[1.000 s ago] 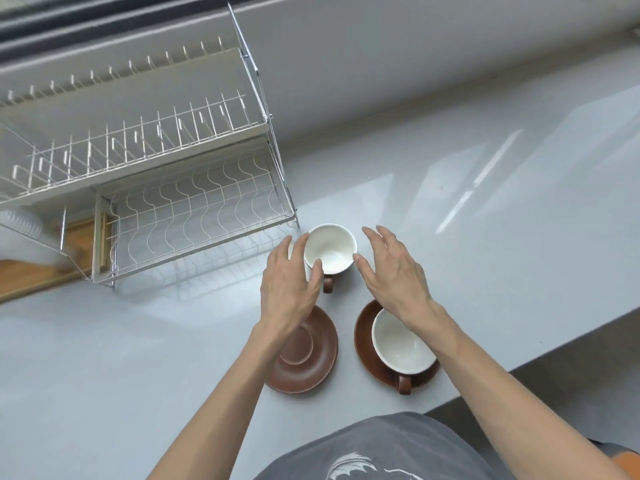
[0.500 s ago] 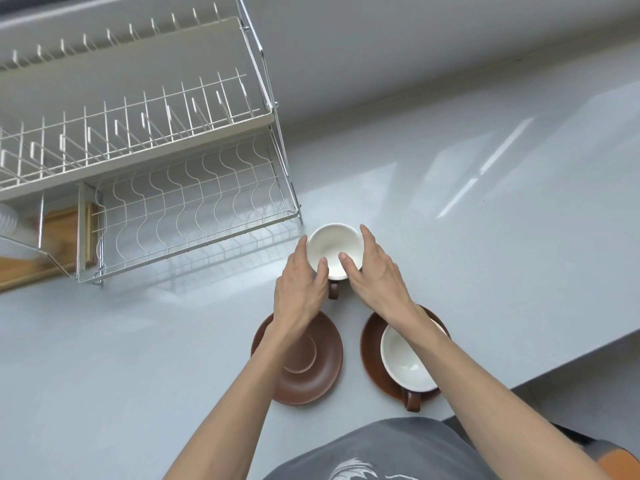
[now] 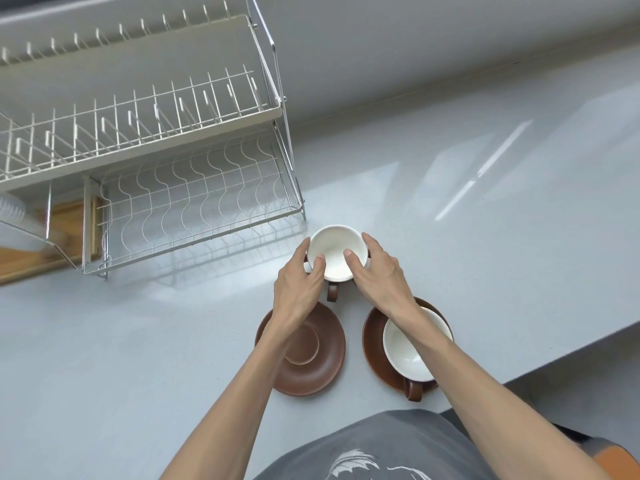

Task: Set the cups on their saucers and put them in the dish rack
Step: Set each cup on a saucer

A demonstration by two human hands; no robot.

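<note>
A cup (image 3: 336, 249), white inside with a brown handle, stands on the grey counter just in front of the dish rack's right corner. My left hand (image 3: 301, 284) grips its left side and my right hand (image 3: 379, 275) its right side, thumbs over the rim. Below my left wrist lies a bare brown saucer (image 3: 320, 362). To its right a second cup (image 3: 410, 351) sits on its own brown saucer (image 3: 372, 337), partly under my right forearm. The two-tier wire dish rack (image 3: 194, 199) stands at the left with no dishes in its lower tier.
A wooden board (image 3: 69, 220) and a white ribbed object (image 3: 12, 211) sit under the rack's left part. The counter's front edge (image 3: 554, 358) runs diagonally at the right. A grey wall rises behind the rack.
Both hands closed in from either side of the far cup and now grip it. The cup still stands at the same spot on the counter.
</note>
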